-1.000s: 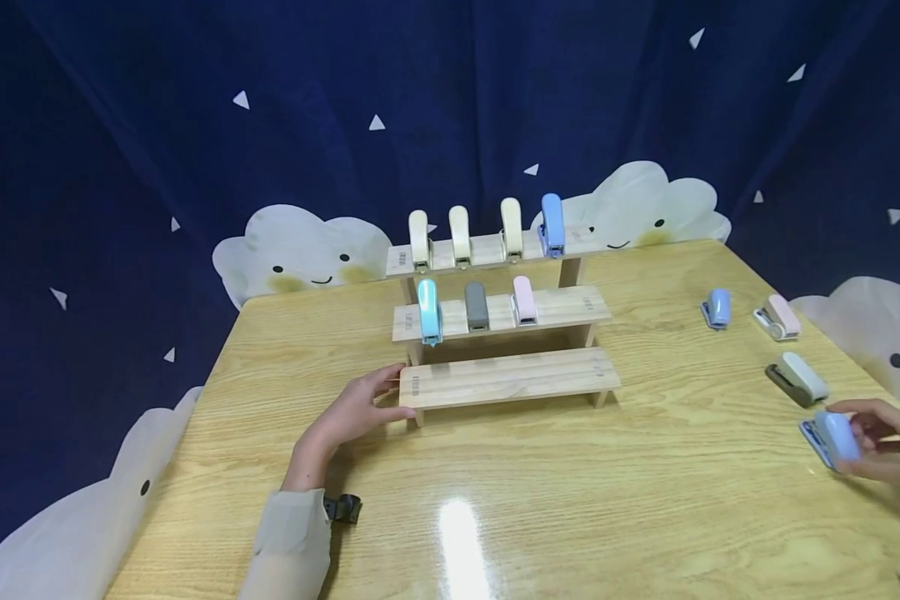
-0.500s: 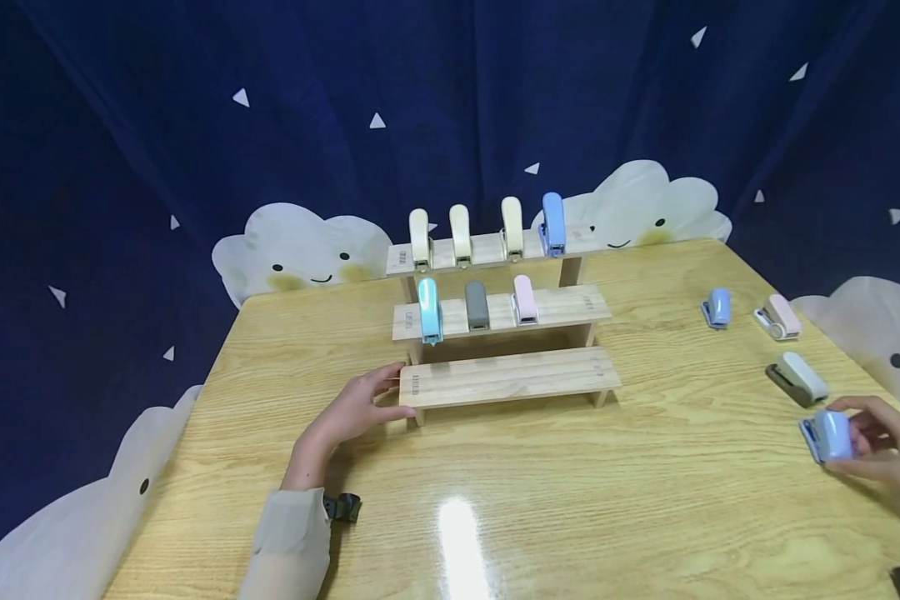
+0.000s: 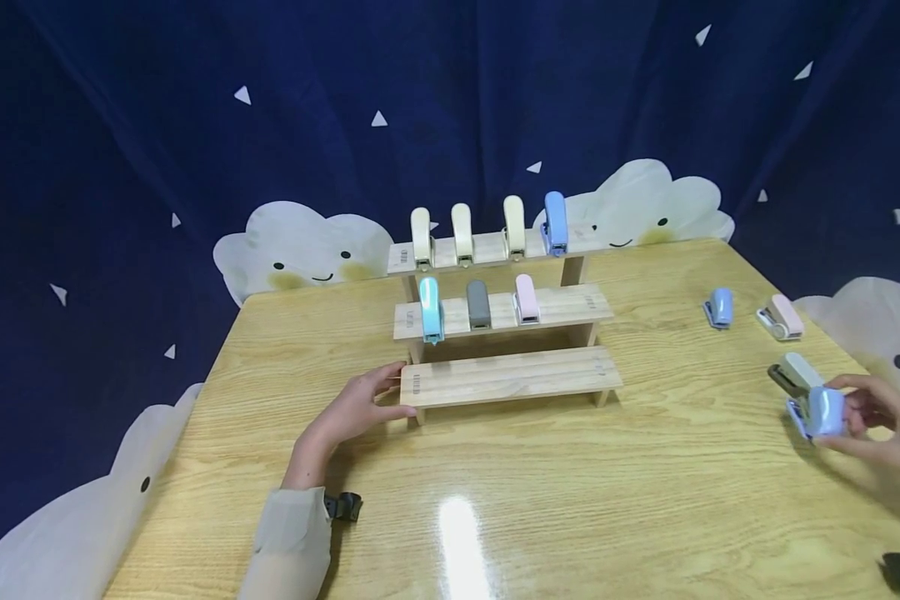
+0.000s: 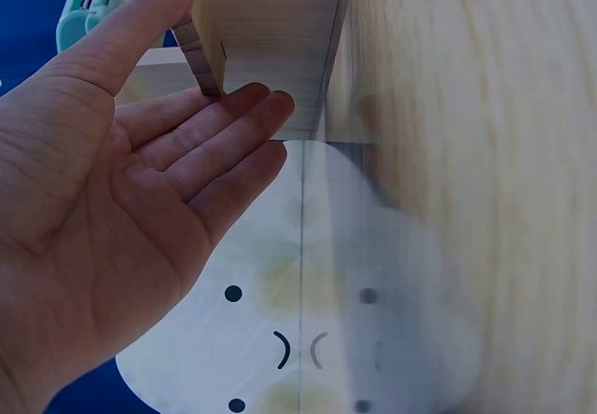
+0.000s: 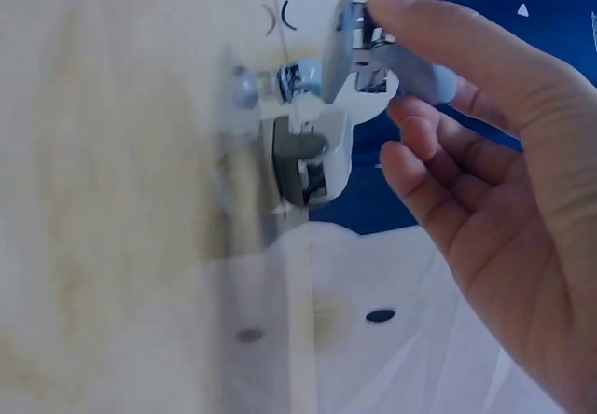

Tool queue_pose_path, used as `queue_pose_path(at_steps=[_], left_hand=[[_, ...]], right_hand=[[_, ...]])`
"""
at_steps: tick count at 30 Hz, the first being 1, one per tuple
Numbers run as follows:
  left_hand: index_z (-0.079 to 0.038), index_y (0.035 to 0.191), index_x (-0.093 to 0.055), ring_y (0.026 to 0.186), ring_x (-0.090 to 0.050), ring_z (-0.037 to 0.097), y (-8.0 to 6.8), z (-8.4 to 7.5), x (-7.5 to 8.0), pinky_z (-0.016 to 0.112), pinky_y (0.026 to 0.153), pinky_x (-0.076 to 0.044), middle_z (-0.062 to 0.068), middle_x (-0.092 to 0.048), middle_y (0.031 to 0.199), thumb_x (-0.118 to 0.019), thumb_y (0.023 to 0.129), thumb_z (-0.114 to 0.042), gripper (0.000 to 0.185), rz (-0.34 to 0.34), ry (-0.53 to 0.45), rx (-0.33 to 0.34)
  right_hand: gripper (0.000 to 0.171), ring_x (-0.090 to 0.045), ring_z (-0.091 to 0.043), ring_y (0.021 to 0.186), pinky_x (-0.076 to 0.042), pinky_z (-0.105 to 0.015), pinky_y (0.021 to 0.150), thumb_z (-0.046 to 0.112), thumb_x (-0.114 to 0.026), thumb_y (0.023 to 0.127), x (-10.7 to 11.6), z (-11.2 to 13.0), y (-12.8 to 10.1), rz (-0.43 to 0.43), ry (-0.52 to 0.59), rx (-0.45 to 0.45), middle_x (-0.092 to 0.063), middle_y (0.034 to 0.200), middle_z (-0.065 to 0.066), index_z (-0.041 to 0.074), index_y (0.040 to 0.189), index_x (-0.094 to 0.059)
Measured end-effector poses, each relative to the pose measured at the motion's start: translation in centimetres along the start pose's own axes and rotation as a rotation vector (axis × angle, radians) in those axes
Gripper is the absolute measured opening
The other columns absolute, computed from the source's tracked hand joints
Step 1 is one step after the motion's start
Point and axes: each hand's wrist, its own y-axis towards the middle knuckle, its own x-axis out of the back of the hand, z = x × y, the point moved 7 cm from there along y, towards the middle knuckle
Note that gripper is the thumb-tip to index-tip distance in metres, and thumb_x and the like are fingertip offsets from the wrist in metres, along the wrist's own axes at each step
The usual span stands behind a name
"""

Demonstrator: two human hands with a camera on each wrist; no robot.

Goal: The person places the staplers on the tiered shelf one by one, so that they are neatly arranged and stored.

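- Staplers, eleven in all: four on the top step of the wooden rack point(image 3: 506, 377), three on its middle step, three lying on the counter point(image 3: 540, 492), and one in the right hand.
- Top step, left to right: three cream staplers point(image 3: 461, 235) and one blue stapler point(image 3: 556, 222).
- Middle step, left to right: a turquoise stapler point(image 3: 430, 310), a grey stapler point(image 3: 478, 304), a pink stapler point(image 3: 526, 298).
- The bottom step of the rack bears nothing.
- On the counter at the right: a small blue stapler point(image 3: 719, 307), a pale pink stapler point(image 3: 781, 317) just beside it, and a white-and-grey stapler point(image 3: 793, 374) nearer the person.
- The right hand point(image 3: 881, 425) holds the light blue stapler point(image 3: 817, 412) lifted off the counter, its fingers point(image 5: 438, 32) curled round it, thumb on top; it sits right in front of the white-and-grey stapler.
- The left hand point(image 3: 352, 408) lies at the left end of the rack's bottom step, its fingers point(image 4: 219, 139) straight and relaxed, tips against the wood, gripping nothing.
- The counter is light wood grain, glossy, with a bright glare spot near the front edge.
- Behind and around it hangs a dark blue cloth point(image 3: 195, 125) with small white triangles, and white smiling cloud shapes point(image 3: 300, 250) stand along the counter's edges.
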Motion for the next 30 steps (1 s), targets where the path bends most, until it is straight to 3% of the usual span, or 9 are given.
queue_pose_path(at_steps=[8, 16, 25, 30], left_hand=[[-0.007, 0.154, -0.029, 0.14, -0.043, 0.037, -0.1, -0.1, 0.2, 0.053, 0.116, -0.038, 0.017, -0.043, 0.153, -0.075, 0.086, -0.032, 0.086, -0.005, 0.007, 0.007], [-0.009, 0.154, -0.03, 0.141, -0.043, 0.035, 0.0, -0.2, 0.1, 0.05, 0.117, -0.037, 0.014, -0.041, 0.155, -0.076, 0.085, -0.034, 0.086, -0.003, 0.002, 0.002], [-0.009, 0.154, -0.03, 0.14, -0.044, 0.036, 0.0, -0.1, 0.1, 0.052, 0.117, -0.037, 0.014, -0.044, 0.153, -0.077, 0.084, -0.035, 0.087, -0.013, -0.003, 0.012], [-0.008, 0.154, -0.03, 0.14, -0.044, 0.036, -0.1, -0.2, 0.1, 0.051, 0.117, -0.037, 0.015, -0.044, 0.152, -0.077, 0.084, -0.032, 0.087, -0.013, -0.009, 0.011]], right_hand=[[0.084, -0.046, 0.01, 0.069, -0.039, -0.002, 0.058, -0.009, -0.09, 0.053, -1.0, 2.6, 3.2, 0.063, 0.019, 0.038, -0.05, 0.08, 0.023, 0.027, 0.119, -0.051], [0.07, -0.046, 0.003, 0.069, -0.039, -0.005, 0.06, -0.012, -0.087, 0.056, -2.9, 6.4, 6.9, 0.109, -0.03, 0.12, -0.045, 0.081, 0.01, -0.001, 0.116, -0.053], [0.072, -0.048, 0.0, 0.072, -0.04, -0.007, 0.062, -0.012, -0.087, 0.057, -5.7, 10.4, 11.4, 0.111, 0.027, 0.16, -0.051, 0.08, 0.004, -0.001, 0.12, -0.055], [0.072, -0.048, 0.004, 0.074, -0.039, -0.004, 0.064, -0.005, -0.089, 0.059, -7.2, 12.6, 13.2, 0.109, -0.028, 0.23, -0.054, 0.082, 0.002, 0.001, 0.122, -0.055]])
